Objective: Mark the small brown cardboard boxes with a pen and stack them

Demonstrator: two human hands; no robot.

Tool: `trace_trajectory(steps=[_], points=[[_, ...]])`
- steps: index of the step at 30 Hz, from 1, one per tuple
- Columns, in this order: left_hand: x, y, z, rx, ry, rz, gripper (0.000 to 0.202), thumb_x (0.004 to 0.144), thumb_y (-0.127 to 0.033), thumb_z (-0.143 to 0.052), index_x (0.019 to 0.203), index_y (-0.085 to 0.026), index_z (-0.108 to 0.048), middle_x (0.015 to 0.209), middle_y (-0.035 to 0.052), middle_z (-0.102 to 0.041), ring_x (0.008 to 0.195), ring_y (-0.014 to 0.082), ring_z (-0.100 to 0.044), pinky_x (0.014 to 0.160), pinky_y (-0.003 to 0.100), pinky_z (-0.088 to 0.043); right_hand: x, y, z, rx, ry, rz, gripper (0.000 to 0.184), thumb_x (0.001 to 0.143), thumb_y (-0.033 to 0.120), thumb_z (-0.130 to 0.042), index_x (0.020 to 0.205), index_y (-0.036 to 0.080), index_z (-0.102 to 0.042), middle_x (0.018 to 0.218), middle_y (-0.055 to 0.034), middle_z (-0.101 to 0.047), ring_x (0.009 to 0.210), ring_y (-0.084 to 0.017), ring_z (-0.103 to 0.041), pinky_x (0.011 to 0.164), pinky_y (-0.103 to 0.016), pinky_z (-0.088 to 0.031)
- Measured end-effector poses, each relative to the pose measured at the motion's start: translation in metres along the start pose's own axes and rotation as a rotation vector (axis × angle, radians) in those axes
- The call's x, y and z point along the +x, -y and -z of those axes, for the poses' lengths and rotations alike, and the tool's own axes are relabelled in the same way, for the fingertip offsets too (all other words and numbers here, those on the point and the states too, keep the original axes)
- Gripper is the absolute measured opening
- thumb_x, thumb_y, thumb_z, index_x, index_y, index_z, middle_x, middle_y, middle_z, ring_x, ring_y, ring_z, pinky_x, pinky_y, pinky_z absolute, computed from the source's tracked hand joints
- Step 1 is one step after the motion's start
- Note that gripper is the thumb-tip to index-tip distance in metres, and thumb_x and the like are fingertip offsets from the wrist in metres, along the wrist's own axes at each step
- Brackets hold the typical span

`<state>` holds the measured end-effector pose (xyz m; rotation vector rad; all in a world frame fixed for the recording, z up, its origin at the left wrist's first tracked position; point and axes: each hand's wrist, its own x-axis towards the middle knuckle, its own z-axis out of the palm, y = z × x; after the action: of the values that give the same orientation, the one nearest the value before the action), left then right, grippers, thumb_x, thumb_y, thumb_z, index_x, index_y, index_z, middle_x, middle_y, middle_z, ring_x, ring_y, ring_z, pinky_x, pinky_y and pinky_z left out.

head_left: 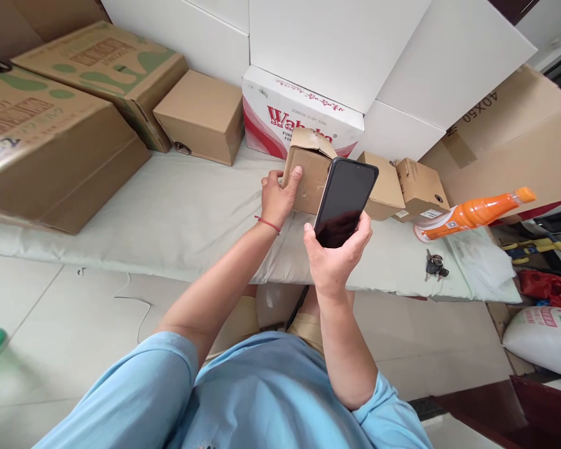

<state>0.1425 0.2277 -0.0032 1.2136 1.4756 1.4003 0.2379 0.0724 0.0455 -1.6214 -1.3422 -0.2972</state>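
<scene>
Box [311, 181] pinned by left hand's [278, 196] closed grip; right hand's [334, 255] grip wraps phone [346, 193], seemingly dark; hold both steady.

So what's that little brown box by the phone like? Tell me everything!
The little brown box is plain cardboard, creased, its top flap bent up. It stands slightly tilted on the pale padded bench, before a red-and-white carton. The left hand grips its left side, thumb on front. The black phone in the right hand hides its right edge.
</scene>
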Motion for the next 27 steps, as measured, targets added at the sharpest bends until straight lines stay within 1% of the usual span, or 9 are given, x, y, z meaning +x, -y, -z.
trace_trajectory(steps=[6, 11, 14, 17, 19, 23, 25, 27], points=[[-0.001, -0.002, 0.002, -0.008, -0.006, -0.004, 0.058, 0.089, -0.083, -0.069, 0.101, -0.026, -0.063, 0.112, 0.0123, -0.068, 0.131, 0.0368, -0.057, 0.115, 0.052, -0.047, -0.003, 0.004, -0.002, 0.088, 0.032, -0.085, 0.090, 0.091, 0.054, -0.073, 0.158, 0.019, -0.024, 0.143, -0.0253, -0.046, 0.138, -0.042, -0.054, 0.113, -0.067, -0.053], [-0.003, -0.004, 0.000, -0.019, -0.001, 0.013, 0.058, 0.090, -0.082, -0.070, 0.100, -0.025, -0.062, 0.110, 0.0116, -0.067, 0.131, 0.0366, -0.057, 0.113, 0.049, -0.046, -0.005, 0.005, -0.005, 0.047, -0.009, -0.058, 0.088, 0.091, 0.056, -0.071, 0.157, 0.019, -0.026, 0.140, -0.0243, -0.048, 0.136, -0.041, -0.055, 0.112, -0.064, -0.054], [-0.005, -0.003, 0.002, -0.017, 0.004, 0.020, 0.058, 0.092, -0.080, -0.069, 0.103, -0.023, -0.063, 0.113, 0.0123, -0.066, 0.130, 0.0355, -0.058, 0.113, 0.047, -0.045, -0.007, -0.005, -0.004, 0.019, -0.007, -0.036, 0.091, 0.089, 0.059, -0.071, 0.157, 0.021, -0.025, 0.141, -0.0217, -0.048, 0.135, -0.039, -0.055, 0.111, -0.062, -0.054], [-0.008, 0.005, 0.010, -0.071, 0.034, 0.039, 0.060, 0.090, -0.080, -0.072, 0.105, -0.022, -0.065, 0.116, 0.0131, -0.066, 0.128, 0.0345, -0.058, 0.112, 0.046, -0.047, -0.012, -0.032, 0.004, -0.019, 0.010, -0.070, 0.092, 0.085, 0.059, -0.074, 0.155, 0.020, -0.029, 0.140, -0.0205, -0.051, 0.134, -0.037, -0.057, 0.111, -0.059, -0.053], [-0.012, 0.015, 0.017, -0.207, 0.075, 0.093, 0.063, 0.086, -0.080, -0.077, 0.107, -0.022, -0.065, 0.120, 0.0128, -0.065, 0.128, 0.0338, -0.058, 0.110, 0.045, -0.050, -0.016, -0.059, 0.014, -0.085, 0.060, -0.171, 0.092, 0.080, 0.056, -0.075, 0.153, 0.018, -0.035, 0.138, -0.0207, -0.054, 0.132, -0.039, -0.058, 0.109, -0.058, -0.054], [-0.023, 0.037, 0.029, -0.573, 0.241, 0.262, 0.073, 0.074, -0.078, -0.089, 0.118, -0.025, -0.063, 0.132, 0.0106, -0.065, 0.124, 0.0310, -0.062, 0.096, 0.041, -0.058, -0.024, -0.116, 0.039, -0.304, 0.288, -0.459, 0.095, 0.072, 0.052, -0.078, 0.152, 0.014, -0.045, 0.139, -0.0234, -0.058, 0.127, -0.043, -0.061, 0.102, -0.057, -0.056], [-0.030, 0.046, 0.033, -0.642, 0.283, 0.293, 0.076, 0.069, -0.074, -0.094, 0.119, -0.026, -0.062, 0.133, 0.0094, -0.065, 0.121, 0.0293, -0.064, 0.090, 0.039, -0.059, -0.027, -0.138, 0.049, -0.396, 0.389, -0.563, 0.096, 0.071, 0.052, -0.079, 0.153, 0.013, -0.047, 0.142, -0.0250, -0.058, 0.126, -0.044, -0.063, 0.100, -0.055, -0.056], [-0.035, 0.054, 0.037, -0.684, 0.298, 0.299, 0.075, 0.065, -0.067, -0.098, 0.118, -0.027, -0.063, 0.129, 0.0080, -0.067, 0.118, 0.0274, -0.065, 0.087, 0.036, -0.059, -0.029, -0.154, 0.056, -0.458, 0.451, -0.629, 0.098, 0.071, 0.053, -0.079, 0.154, 0.013, -0.048, 0.145, -0.0260, -0.058, 0.123, -0.043, -0.065, 0.097, -0.053, -0.057]])
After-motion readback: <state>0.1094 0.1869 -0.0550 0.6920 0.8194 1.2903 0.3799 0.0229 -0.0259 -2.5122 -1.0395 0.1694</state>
